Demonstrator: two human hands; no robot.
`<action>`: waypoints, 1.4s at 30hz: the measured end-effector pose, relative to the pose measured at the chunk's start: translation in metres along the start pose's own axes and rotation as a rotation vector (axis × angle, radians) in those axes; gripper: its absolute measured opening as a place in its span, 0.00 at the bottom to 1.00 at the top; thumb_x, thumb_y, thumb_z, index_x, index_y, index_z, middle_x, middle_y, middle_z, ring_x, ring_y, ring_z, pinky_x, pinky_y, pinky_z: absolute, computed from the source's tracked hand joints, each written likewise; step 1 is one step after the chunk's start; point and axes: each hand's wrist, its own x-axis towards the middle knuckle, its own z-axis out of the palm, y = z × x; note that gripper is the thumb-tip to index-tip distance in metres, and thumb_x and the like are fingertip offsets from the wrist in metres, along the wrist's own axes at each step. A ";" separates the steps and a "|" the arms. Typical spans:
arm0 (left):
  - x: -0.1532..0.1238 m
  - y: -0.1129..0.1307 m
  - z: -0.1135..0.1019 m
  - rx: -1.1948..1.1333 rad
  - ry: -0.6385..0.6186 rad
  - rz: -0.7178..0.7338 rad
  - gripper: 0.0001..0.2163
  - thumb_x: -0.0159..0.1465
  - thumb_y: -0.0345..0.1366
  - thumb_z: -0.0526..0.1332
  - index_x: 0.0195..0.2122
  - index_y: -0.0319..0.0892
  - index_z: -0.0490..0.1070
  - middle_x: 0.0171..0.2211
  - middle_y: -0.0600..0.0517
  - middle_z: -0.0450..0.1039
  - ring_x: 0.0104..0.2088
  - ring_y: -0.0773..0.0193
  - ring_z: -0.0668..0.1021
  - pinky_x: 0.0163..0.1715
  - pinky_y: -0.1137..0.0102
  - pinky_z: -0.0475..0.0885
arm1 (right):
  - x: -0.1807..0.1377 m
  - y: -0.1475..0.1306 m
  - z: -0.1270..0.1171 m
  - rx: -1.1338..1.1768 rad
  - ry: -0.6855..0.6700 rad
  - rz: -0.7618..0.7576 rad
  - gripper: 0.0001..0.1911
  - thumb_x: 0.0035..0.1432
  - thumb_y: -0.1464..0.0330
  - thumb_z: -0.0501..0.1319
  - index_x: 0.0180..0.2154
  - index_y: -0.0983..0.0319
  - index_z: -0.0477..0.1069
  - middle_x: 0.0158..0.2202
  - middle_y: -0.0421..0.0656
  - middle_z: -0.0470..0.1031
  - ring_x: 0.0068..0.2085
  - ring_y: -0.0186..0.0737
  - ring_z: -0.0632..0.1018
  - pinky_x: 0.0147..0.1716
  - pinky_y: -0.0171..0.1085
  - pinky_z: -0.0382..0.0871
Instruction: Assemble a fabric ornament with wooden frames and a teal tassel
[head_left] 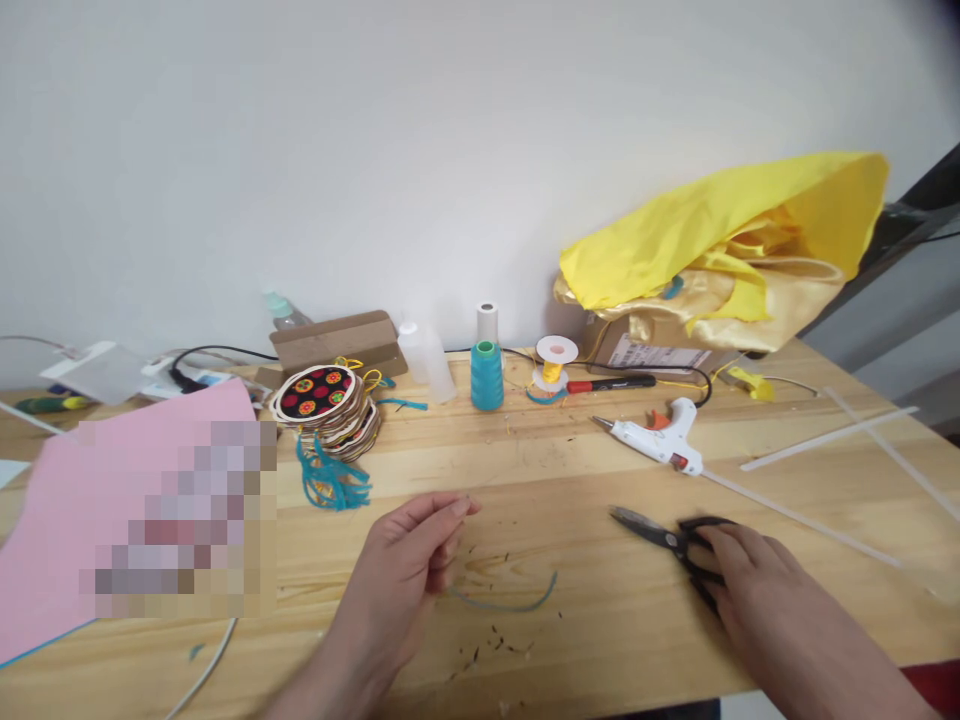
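My left hand (409, 555) hovers over the wooden table (570, 470), thumb and fingers pinched together on something too thin to make out. A short piece of teal cord (510, 600) lies just right of it. My right hand (750, 580) rests on the black handles of the scissors (660, 535), whose blades point left; its fingers lie over the handles. A stack of round embroidered discs (326, 405) with teal tassels (330, 480) sits beyond my left hand.
A white glue gun (660, 435) and clear glue sticks (825, 440) lie to the right. A teal thread cone (487, 375), yellow spool (555, 365), plastic bottles (427, 360) and yellow fabric (735, 240) stand at the back. Pink paper (82, 480) covers the left.
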 end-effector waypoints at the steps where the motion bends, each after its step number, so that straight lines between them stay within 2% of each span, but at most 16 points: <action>1: 0.000 0.000 0.000 0.000 -0.002 0.003 0.11 0.46 0.38 0.70 0.26 0.36 0.76 0.14 0.60 0.57 0.16 0.77 0.57 0.15 0.79 0.48 | 0.000 0.000 0.000 0.002 -0.003 0.021 0.19 0.49 0.74 0.48 0.37 0.69 0.75 0.37 0.56 0.77 0.39 0.53 0.77 0.38 0.51 0.75; 6: -0.004 0.000 0.001 0.018 -0.006 -0.001 0.11 0.46 0.39 0.70 0.26 0.36 0.76 0.13 0.61 0.55 0.16 0.77 0.56 0.15 0.79 0.48 | 0.007 -0.005 -0.014 0.191 -0.123 0.114 0.17 0.47 0.71 0.51 0.37 0.66 0.74 0.37 0.54 0.75 0.37 0.52 0.77 0.37 0.49 0.75; 10: -0.007 -0.001 0.002 0.058 -0.022 0.006 0.11 0.47 0.39 0.70 0.26 0.36 0.76 0.13 0.62 0.54 0.16 0.77 0.54 0.15 0.78 0.48 | 0.020 -0.030 -0.037 0.560 -0.305 0.118 0.14 0.50 0.68 0.55 0.39 0.60 0.71 0.39 0.48 0.73 0.38 0.45 0.77 0.37 0.40 0.74; 14: -0.012 -0.002 0.002 0.077 -0.028 0.021 0.12 0.47 0.41 0.69 0.26 0.36 0.77 0.13 0.61 0.53 0.16 0.76 0.54 0.15 0.78 0.47 | 0.033 -0.065 -0.054 0.973 -0.544 0.113 0.14 0.46 0.73 0.58 0.38 0.57 0.70 0.37 0.40 0.74 0.39 0.38 0.75 0.37 0.32 0.70; 17: -0.016 -0.002 -0.001 0.103 -0.018 0.055 0.12 0.47 0.42 0.69 0.26 0.36 0.77 0.13 0.60 0.55 0.16 0.76 0.56 0.15 0.77 0.49 | 0.041 -0.083 -0.065 0.988 -0.687 0.090 0.11 0.43 0.74 0.61 0.33 0.58 0.70 0.32 0.37 0.73 0.34 0.36 0.72 0.32 0.30 0.65; 21: -0.018 -0.004 -0.006 0.132 -0.013 0.117 0.12 0.49 0.42 0.69 0.28 0.37 0.78 0.14 0.60 0.57 0.16 0.76 0.57 0.16 0.77 0.50 | 0.048 -0.090 -0.074 0.930 -0.780 0.039 0.07 0.44 0.69 0.65 0.28 0.61 0.68 0.28 0.36 0.70 0.31 0.34 0.67 0.27 0.30 0.57; 25: -0.019 -0.007 -0.008 0.166 -0.029 0.133 0.11 0.51 0.41 0.68 0.28 0.38 0.77 0.14 0.60 0.56 0.16 0.75 0.56 0.16 0.76 0.49 | 0.048 -0.091 -0.066 0.859 -0.790 0.040 0.14 0.44 0.61 0.67 0.25 0.63 0.66 0.24 0.35 0.63 0.27 0.31 0.61 0.24 0.31 0.52; 29: -0.019 -0.009 -0.009 0.251 -0.070 0.133 0.11 0.53 0.42 0.66 0.30 0.38 0.77 0.13 0.61 0.54 0.17 0.74 0.54 0.17 0.75 0.49 | 0.046 -0.098 -0.056 0.841 -0.732 0.007 0.17 0.46 0.57 0.66 0.24 0.62 0.65 0.22 0.34 0.62 0.25 0.30 0.59 0.23 0.31 0.50; 33: -0.018 -0.009 -0.009 0.336 -0.144 0.130 0.11 0.55 0.42 0.63 0.30 0.39 0.77 0.15 0.60 0.54 0.18 0.73 0.53 0.17 0.75 0.48 | 0.049 -0.105 -0.055 0.883 -0.675 0.002 0.16 0.46 0.56 0.66 0.25 0.62 0.67 0.22 0.34 0.64 0.25 0.30 0.59 0.22 0.30 0.51; 36: -0.018 -0.010 -0.009 0.356 -0.153 0.131 0.10 0.55 0.42 0.62 0.28 0.40 0.76 0.15 0.60 0.52 0.18 0.72 0.53 0.18 0.74 0.47 | 0.052 -0.108 -0.056 0.909 -0.646 -0.021 0.15 0.46 0.57 0.67 0.25 0.61 0.69 0.23 0.33 0.66 0.25 0.30 0.60 0.22 0.30 0.52; 42: -0.017 -0.012 -0.012 0.377 -0.158 0.148 0.10 0.57 0.41 0.62 0.25 0.40 0.74 0.15 0.60 0.52 0.18 0.72 0.54 0.18 0.74 0.49 | 0.053 -0.109 -0.057 0.899 -0.670 -0.020 0.09 0.49 0.63 0.65 0.23 0.60 0.71 0.20 0.32 0.64 0.23 0.29 0.61 0.21 0.29 0.53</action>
